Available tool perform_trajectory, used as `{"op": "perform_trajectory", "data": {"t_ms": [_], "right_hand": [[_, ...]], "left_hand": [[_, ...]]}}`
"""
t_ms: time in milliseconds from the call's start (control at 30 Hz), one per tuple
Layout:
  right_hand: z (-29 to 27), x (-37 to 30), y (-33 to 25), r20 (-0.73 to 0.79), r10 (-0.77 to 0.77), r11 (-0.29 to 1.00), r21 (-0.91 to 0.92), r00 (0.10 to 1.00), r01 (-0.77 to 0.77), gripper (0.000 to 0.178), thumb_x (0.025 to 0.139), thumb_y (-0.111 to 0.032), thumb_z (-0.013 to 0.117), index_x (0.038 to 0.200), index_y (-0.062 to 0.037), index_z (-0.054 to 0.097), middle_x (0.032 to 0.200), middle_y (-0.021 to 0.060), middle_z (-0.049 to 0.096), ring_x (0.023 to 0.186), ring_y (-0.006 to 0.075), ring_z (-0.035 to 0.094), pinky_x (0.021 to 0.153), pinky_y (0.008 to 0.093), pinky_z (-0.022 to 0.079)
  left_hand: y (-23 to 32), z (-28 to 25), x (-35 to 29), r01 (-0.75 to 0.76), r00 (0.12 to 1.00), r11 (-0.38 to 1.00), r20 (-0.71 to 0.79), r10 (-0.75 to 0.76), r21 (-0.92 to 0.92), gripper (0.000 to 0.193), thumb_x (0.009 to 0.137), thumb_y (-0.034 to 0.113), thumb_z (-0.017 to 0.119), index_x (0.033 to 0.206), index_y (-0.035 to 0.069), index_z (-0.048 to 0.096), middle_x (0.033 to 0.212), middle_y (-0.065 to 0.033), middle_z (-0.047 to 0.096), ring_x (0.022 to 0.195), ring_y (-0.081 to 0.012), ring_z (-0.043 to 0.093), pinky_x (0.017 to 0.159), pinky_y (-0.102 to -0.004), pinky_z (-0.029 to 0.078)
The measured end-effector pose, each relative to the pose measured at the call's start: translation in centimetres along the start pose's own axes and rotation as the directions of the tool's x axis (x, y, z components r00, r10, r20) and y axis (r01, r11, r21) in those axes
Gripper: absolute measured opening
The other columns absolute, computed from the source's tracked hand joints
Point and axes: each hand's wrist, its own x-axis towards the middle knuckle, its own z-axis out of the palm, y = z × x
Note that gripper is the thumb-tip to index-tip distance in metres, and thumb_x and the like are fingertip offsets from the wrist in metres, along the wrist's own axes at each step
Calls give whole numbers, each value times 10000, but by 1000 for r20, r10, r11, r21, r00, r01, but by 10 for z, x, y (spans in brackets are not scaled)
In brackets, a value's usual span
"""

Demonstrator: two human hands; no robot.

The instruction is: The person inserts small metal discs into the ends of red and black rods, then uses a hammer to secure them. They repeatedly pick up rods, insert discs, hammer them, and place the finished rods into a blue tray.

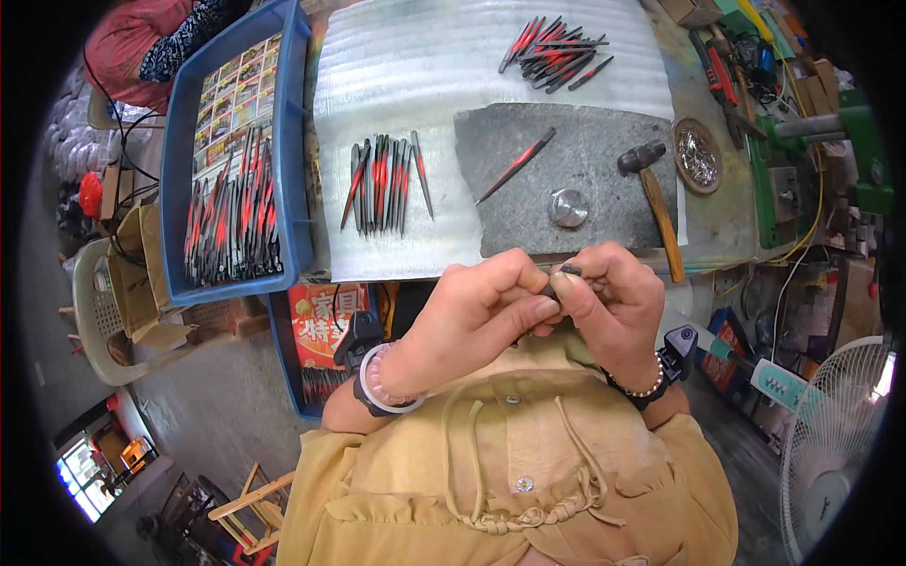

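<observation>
My left hand (pixel 495 307) and my right hand (pixel 613 292) meet at the near edge of the table, both closed. Between their thumbs and fingertips is a small dark piece (pixel 570 270), mostly hidden, so its kind is unclear. Beyond them lies a grey stone slab (pixel 604 132). On it are a slim pointed black-and-red tool (pixel 517 164), a round metal block (pixel 569 208) and a hammer (pixel 653 193), its wooden handle reaching over the slab's edge. A row of similar slim tools (pixel 382 184) lies to the left, and a loose pile (pixel 554 55) at the back.
A blue crate (pixel 300 141) with many slim tools stands at the left. Right of the slab sits a bowl (pixel 714 179) of small metal parts, near a green machine (pixel 854 160). A white fan (pixel 830 453) is at the lower right. Another person's sleeve (pixel 184 42) shows at upper left.
</observation>
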Motion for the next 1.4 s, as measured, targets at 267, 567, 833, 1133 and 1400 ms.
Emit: {"op": "perform_trajectory", "data": {"t_ms": [267, 567, 833, 1133, 1400], "right_hand": [[-4, 15, 8, 62, 381, 870, 313, 922, -381, 171, 905, -102, 628, 772, -39, 541, 606, -20, 535, 483, 15, 462, 426, 176, 347], [-12, 26, 25, 103, 397, 765, 511, 912, -391, 176, 910, -108, 613, 747, -73, 556, 565, -40, 483, 425, 10, 361, 380, 179, 264], [-14, 25, 26, 98, 392, 740, 557, 915, -377, 177, 911, -93, 604, 741, -73, 559, 558, -36, 477, 420, 12, 349, 380, 180, 254], [-7, 17, 22, 32, 348, 792, 525, 937, -312, 197, 915, -94, 600, 727, -73, 543, 558, -38, 472, 436, 12, 353, 410, 185, 268], [-4, 12, 21, -5, 325, 818, 504, 946, -279, 201, 922, -112, 605, 739, -63, 537, 565, -28, 477, 440, 23, 366, 412, 191, 286]], "left_hand": [[4, -3, 9, 335, 941, 876, 84, -327, -346, 127, 947, 95, 578, 996, -15, 538, 903, -122, 692, 770, -154, 674, 659, -242, 539], [9, -4, 18, 389, 919, 724, 185, -349, -569, 179, 973, 138, 528, 1077, -7, 517, 1037, -189, 666, 905, -251, 689, 732, -312, 579], [4, -4, 22, 426, 901, 655, 225, -371, -624, 170, 978, 105, 510, 1103, -7, 493, 1046, -241, 654, 927, -309, 687, 745, -353, 597], [3, -7, 20, 431, 900, 660, 244, -360, -616, 139, 971, 77, 512, 1070, -19, 491, 1011, -223, 663, 892, -282, 695, 715, -325, 597], [6, -7, 20, 457, 887, 687, 241, -393, -565, 123, 953, 72, 535, 1044, -9, 518, 995, -223, 672, 880, -273, 702, 646, -280, 583]]}}
